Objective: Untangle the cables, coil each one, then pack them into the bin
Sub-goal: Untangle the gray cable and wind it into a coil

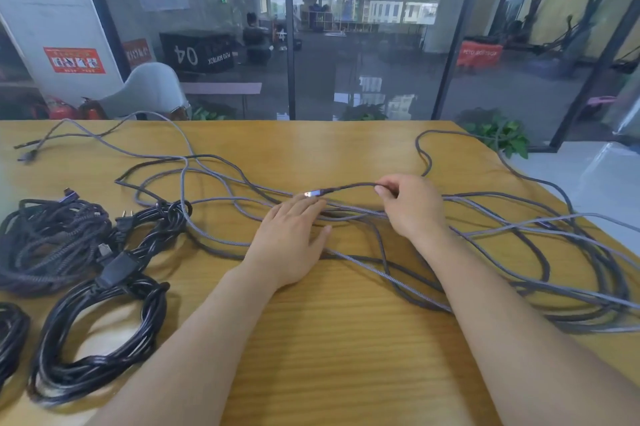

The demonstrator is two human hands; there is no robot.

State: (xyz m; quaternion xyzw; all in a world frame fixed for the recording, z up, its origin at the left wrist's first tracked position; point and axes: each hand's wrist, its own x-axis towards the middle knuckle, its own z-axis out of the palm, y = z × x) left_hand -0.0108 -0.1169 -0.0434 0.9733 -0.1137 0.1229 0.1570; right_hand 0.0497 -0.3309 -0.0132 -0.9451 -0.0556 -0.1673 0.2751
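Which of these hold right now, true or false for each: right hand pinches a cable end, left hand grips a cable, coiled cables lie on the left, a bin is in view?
1. The right hand pinches a cable end. True.
2. The left hand grips a cable. False: it lies open and flat over the loose cables.
3. Coiled black cables lie on the table's left. True.
4. A bin is in view. False: none shows.

Wooden worktop (pixel 311 339), glass partition wall (pixel 363 44) just behind its far edge, grey chair (pixel 152 89) beyond the worktop's far left corner, red fire extinguishers (pixel 62 110) left of the chair, green potted plant (pixel 498 131) off the worktop's far right corner, red notice (pixel 74 60) on the pillar above the extinguishers
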